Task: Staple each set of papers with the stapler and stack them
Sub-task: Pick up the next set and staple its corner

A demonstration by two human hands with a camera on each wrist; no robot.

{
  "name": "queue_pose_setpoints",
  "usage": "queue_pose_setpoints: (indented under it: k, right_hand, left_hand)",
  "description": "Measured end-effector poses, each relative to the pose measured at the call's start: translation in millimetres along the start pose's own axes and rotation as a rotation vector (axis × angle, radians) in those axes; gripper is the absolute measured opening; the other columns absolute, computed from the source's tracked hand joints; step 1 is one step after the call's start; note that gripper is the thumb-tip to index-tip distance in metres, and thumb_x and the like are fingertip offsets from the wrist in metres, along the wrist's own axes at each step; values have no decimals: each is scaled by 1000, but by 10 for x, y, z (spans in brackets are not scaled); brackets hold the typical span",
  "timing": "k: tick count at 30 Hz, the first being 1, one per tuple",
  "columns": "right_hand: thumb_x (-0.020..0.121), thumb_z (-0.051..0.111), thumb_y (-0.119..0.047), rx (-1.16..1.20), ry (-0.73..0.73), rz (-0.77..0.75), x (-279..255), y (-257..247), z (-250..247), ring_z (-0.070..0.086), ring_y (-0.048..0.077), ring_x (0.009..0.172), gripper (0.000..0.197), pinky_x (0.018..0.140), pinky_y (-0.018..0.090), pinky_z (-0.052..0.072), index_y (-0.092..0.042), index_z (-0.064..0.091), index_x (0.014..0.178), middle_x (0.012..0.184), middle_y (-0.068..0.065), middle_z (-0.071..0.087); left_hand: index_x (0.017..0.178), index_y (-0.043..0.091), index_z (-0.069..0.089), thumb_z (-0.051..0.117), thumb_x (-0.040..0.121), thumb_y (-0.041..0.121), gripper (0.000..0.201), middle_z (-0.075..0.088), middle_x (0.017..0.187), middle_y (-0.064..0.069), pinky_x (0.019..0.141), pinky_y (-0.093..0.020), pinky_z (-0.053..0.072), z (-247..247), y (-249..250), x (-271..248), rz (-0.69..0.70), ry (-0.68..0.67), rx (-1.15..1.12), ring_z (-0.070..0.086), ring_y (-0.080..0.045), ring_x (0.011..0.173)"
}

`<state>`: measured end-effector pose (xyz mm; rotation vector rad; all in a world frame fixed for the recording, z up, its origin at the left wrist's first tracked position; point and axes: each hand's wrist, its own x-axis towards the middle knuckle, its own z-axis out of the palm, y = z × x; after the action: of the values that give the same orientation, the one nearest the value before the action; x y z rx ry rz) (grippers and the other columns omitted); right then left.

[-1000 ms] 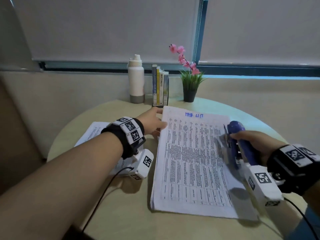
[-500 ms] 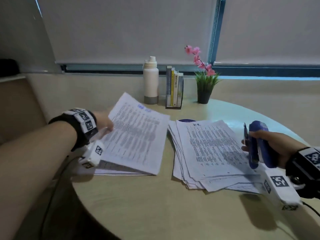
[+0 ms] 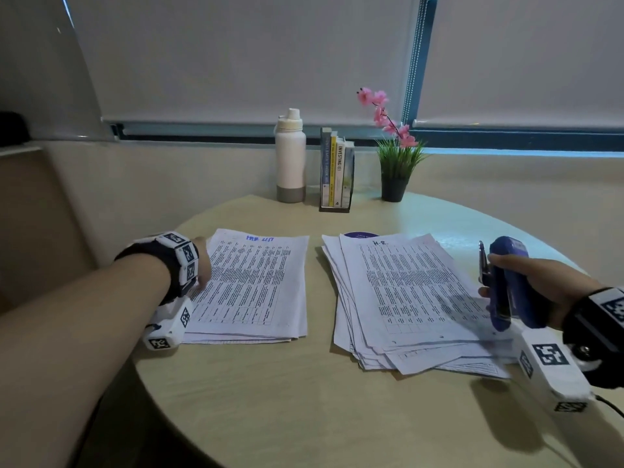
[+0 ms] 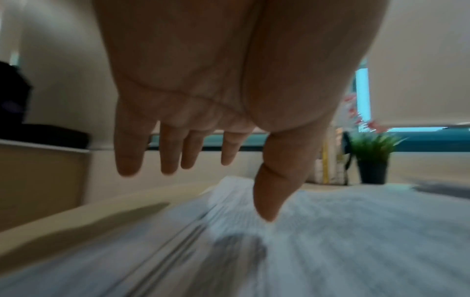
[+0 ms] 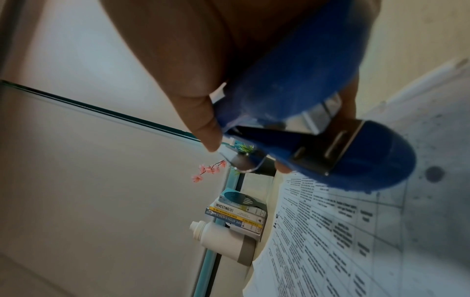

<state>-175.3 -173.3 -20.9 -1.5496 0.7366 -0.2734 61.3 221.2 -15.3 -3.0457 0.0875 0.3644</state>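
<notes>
Two piles being kept apart, stapler point(image 3: 510, 282) being gripped by curled right hand point(image 3: 553, 285) beside loose pile point(image 3: 405, 298), stapled set point(image 3: 253, 282), carried earlier, now being laid flat under spread left hand point(image 4: 203, 90).

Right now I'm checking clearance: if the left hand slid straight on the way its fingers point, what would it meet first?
Probably nothing on the table: the left hand hangs open over the left stack of papers, fingers aimed beyond its far edge toward the wall. Depth is unclear.

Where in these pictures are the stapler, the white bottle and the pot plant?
stapler point(image 3: 508, 282): head view, its blue body
white bottle point(image 3: 290, 153): head view, mid body
pot plant point(image 3: 393, 189): head view, its black pot
</notes>
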Motion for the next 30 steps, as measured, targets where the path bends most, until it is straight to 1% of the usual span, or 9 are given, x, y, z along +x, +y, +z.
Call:
queue_pose_setpoints:
  k: [3,5,7,11,17,21,24,27,30]
  right_hand:
    - [91,56,-23,-37,20,-6,-7,-16,-22,64,28,87,25,93,46,46,1,55,97,94,22,65]
    - [91,56,-23,-58,25,-10,-10,-24,-18,64,29,83,27,78,40,49,2,55,100,90,22,65]
    - [91,56,-22,-53,18,0,-10,-25,3,64,28,81,25,68,36,47,0,54,101,89,21,64]
    - [87,61,-22,-100,9,16,6,9,27,62,33,86,24,75,40,48,1,57,96,92,22,64]
    - [84,66,-21,-191,-34,16,36,78,51,59,32,70,21,69,39,49,-1,58,85,68,17,67]
    - [83,68,-22,-215,-50,-3,60,98,41,59,31,65,21,69,40,48,-3,58,85,59,12,68]
    - [83,67,-22,-210,-68,-8,57,98,32,58,29,59,21,66,38,48,-4,58,82,58,12,67]
    - [83,67,-21,-219,-75,-17,68,108,18,57,29,57,20,64,37,49,-4,57,80,58,12,65]
    - [84,66,-21,-233,-84,-40,51,94,1,57,28,58,20,62,35,48,-4,57,80,61,14,66]
  left_hand:
    - [141,7,39,69,85,27,66,50,138,-15,98,-34,45,-186,273,-168,76,120,-35,52,-29,122]
    - [138,9,45,67,85,33,62,50,138,-14,102,-36,43,-290,554,-251,176,154,-121,51,-29,124]
    - [139,10,46,64,88,35,59,48,142,-12,107,-38,38,-343,904,-287,296,107,-189,47,-28,128]
    - [141,8,44,55,95,36,54,47,143,-8,106,-36,34,-350,1603,-449,482,2,-188,45,-26,130]
    - [142,10,39,61,88,43,67,51,139,-10,98,-35,41,-178,2064,-363,433,-38,-130,52,-28,122]
    - [139,9,38,71,77,49,82,53,133,-13,98,-41,46,-122,2136,-314,365,-24,-191,55,-32,117]
    - [141,11,32,80,69,43,93,53,130,-16,95,-48,48,-74,2183,-242,341,-66,-252,57,-36,111]
    - [146,20,25,83,67,25,98,49,132,-18,91,-52,51,-56,2204,-210,369,-149,-339,60,-41,107]
    - [145,18,35,72,82,8,74,49,136,-15,93,-38,50,-74,2152,-372,449,-163,-344,57,-37,115]
